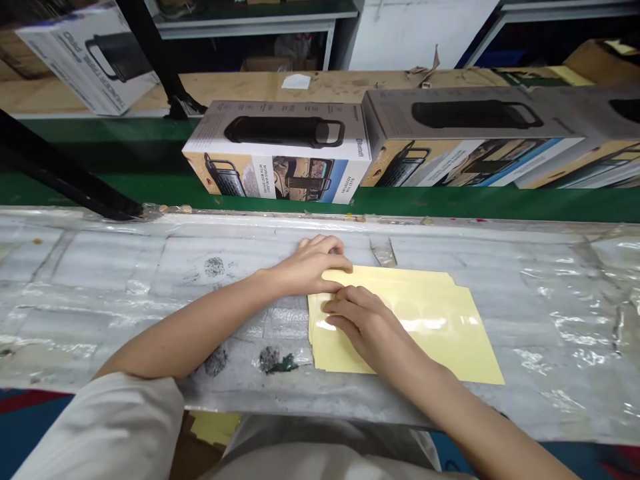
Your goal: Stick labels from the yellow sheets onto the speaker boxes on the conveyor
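Observation:
A small stack of glossy yellow sheets [430, 347] lies on the bench, its edges slightly out of line. Faint round outlines show on the top sheet. My left hand [317, 267] is at the stack's upper left corner, thumb and curled fingers closed about the edge. Just beside it, my right hand [367, 323] rests over the left part of the top sheet with its fingers bent and drawn together. Whatever lies between the right fingertips is hidden or too small to name. The two hands nearly touch at the fingertips.
Beyond the bench, a green conveyor belt [165, 180] carries printed speaker boxes, including a near box [277, 150] and another box [465, 137] to its right. A white box [95, 60] stands farther left. A black post [65, 167] rises at left. Wrinkled clear film covers the bench [565, 320].

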The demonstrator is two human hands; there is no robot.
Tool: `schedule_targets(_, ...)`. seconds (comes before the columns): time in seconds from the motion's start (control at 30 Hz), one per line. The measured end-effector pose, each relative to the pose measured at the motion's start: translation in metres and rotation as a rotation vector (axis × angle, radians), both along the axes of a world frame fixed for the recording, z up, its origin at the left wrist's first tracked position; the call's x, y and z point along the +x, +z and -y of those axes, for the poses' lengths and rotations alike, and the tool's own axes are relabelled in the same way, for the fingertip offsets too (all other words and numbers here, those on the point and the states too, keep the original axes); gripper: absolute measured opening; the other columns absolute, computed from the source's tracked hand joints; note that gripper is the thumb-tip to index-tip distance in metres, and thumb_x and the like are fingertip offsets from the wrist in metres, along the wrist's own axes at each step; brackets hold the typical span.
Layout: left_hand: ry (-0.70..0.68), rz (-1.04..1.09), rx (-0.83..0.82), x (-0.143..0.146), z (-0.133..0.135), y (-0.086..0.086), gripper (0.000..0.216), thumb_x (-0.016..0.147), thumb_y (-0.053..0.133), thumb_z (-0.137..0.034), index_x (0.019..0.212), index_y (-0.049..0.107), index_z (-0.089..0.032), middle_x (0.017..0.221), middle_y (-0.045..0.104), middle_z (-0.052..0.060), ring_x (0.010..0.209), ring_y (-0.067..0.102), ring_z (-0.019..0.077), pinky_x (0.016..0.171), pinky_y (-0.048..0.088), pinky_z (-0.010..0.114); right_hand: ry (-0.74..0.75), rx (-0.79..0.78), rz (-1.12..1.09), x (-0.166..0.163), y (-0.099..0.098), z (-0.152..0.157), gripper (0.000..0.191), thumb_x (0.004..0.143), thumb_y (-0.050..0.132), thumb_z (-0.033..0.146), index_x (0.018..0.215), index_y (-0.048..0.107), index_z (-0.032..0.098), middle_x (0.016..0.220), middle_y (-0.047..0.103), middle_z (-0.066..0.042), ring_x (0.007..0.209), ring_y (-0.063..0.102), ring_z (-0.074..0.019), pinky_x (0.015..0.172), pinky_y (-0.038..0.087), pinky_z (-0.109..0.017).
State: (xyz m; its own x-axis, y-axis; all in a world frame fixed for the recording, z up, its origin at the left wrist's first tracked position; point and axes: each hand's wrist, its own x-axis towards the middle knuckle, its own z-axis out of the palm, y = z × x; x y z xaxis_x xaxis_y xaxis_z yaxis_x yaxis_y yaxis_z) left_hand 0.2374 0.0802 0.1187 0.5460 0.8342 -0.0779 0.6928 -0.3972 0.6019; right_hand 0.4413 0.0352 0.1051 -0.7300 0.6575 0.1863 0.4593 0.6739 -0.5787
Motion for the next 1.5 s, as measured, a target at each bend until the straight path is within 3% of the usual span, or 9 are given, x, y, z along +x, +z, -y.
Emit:
schedule_targets(0.17, 0.004, 0.007, -0.001, 0.0, 0.0, -0.005, 0.025, 0.092, 0.075, -0.035, 0.115, 0.073, -0.028, 0.132, 0.057, 0.007, 0.131, 0.049, 0.0296, 0.11, 0.035, 0.047, -0.02, 0.009, -0.011, -0.001, -0.004, 0.007, 0.021, 0.096, 0.058, 0.003, 0.093, 0.07, 0.02, 0.093, 0.071, -0.007, 0.084, 0.068, -0.0251, 0.07, 0.053, -0.039)
schedule_targets(0.43, 0.01, -0.007, -0.004, -0.002, 0.003, -0.003, 0.025, 0.092, 0.075, -0.033, 0.116, 0.072, -0.027, 0.137, 0.056, 0.008, 0.133, 0.049, 0.0312, 0.111, 0.035, 0.048, -0.023, 0.008, -0.095, 0.004, -0.008, 0.013, 0.023, 0.098, 0.058, 0.009, 0.108, 0.076, 0.02, 0.103, 0.067, -0.012, 0.086, 0.062, -0.0255, 0.07, 0.055, -0.04)
schedule_targets(0.6, -0.026, -0.044, 0.102, 0.001, 0.008, -0.002, 0.024, 0.095, 0.073, -0.031, 0.118, 0.067, -0.026, 0.137, 0.056, 0.01, 0.131, 0.05, 0.0293, 0.107, 0.037, 0.046, -0.107, -0.298, -0.271, 0.007, -0.004, 0.012, 0.018, 0.096, 0.06, 0.013, 0.093, 0.074, 0.024, 0.102, 0.067, -0.008, 0.097, 0.067, -0.0246, 0.083, 0.058, -0.039)
schedule_targets(0.73, -0.103, -0.149, 0.249, 0.005, 0.018, -0.007, 0.003, 0.099, 0.066, -0.023, 0.1, 0.068, -0.022, 0.113, 0.063, 0.007, 0.112, 0.057, 0.0239, 0.095, 0.041, 0.039, -0.229, -0.649, -0.498, 0.032, 0.006, -0.002, 0.017, 0.089, 0.074, 0.034, 0.076, 0.07, 0.025, 0.099, 0.069, -0.007, 0.095, 0.07, -0.0248, 0.082, 0.061, -0.036)
schedule_targets(0.9, -0.296, -0.229, 0.265, 0.009, 0.004, 0.017, 0.024, 0.1, 0.05, -0.008, 0.094, 0.069, -0.022, 0.088, 0.069, 0.003, 0.09, 0.063, 0.0191, 0.087, 0.043, 0.037, -0.548, -0.606, -0.599, 0.089, 0.019, -0.036, 0.032, 0.076, 0.085, 0.055, 0.067, 0.072, 0.026, 0.076, 0.07, -0.007, 0.07, 0.068, -0.0258, 0.06, 0.058, -0.037)
schedule_targets(1.0, 0.03, -0.165, 0.419, 0.013, -0.045, 0.059, 0.026, 0.106, 0.044, -0.027, 0.104, 0.07, -0.023, 0.105, 0.073, 0.007, 0.104, 0.065, 0.0246, 0.093, 0.045, 0.041, -0.677, -0.511, -0.646, 0.103, 0.033, -0.057, 0.036, 0.068, 0.088, 0.059, 0.072, 0.072, 0.028, 0.072, 0.069, -0.007, 0.062, 0.064, -0.0249, 0.052, 0.054, -0.038)
schedule_targets(1.13, 0.596, -0.185, 0.457, 0.013, -0.139, 0.101, 0.052, 0.098, 0.055, -0.053, 0.137, 0.059, -0.019, 0.151, 0.054, 0.018, 0.142, 0.046, 0.0391, 0.115, 0.037, 0.052, -0.531, -0.537, -0.747, 0.081, 0.066, -0.09, 0.045, 0.069, 0.091, 0.053, 0.101, 0.069, 0.029, 0.069, 0.065, -0.001, 0.06, 0.061, -0.0208, 0.054, 0.052, -0.034)
schedule_targets(1.27, 0.626, -0.334, 0.116, -0.004, -0.193, 0.1, 0.074, 0.086, 0.063, -0.061, 0.145, 0.055, -0.018, 0.159, 0.049, 0.018, 0.152, 0.036, 0.0438, 0.121, 0.031, 0.053, -0.411, -0.511, -0.795, 0.036, 0.099, -0.139, 0.051, 0.07, 0.091, 0.048, 0.107, 0.066, 0.025, 0.076, 0.066, 0.0, 0.063, 0.059, -0.0169, 0.059, 0.051, -0.033)
schedule_targets(1.5, 0.669, -0.476, 0.149, -0.055, -0.18, 0.085, 0.075, 0.093, 0.048, -0.048, 0.159, 0.037, -0.015, 0.172, 0.026, 0.015, 0.162, 0.017, 0.0316, 0.13, 0.014, 0.053, -0.365, -0.476, -0.765, -0.077, 0.115, -0.239, 0.027, 0.076, 0.083, 0.02, 0.094, 0.063, 0.02, 0.068, 0.059, 0.004, 0.055, 0.05, -0.0117, 0.053, 0.041, -0.026)
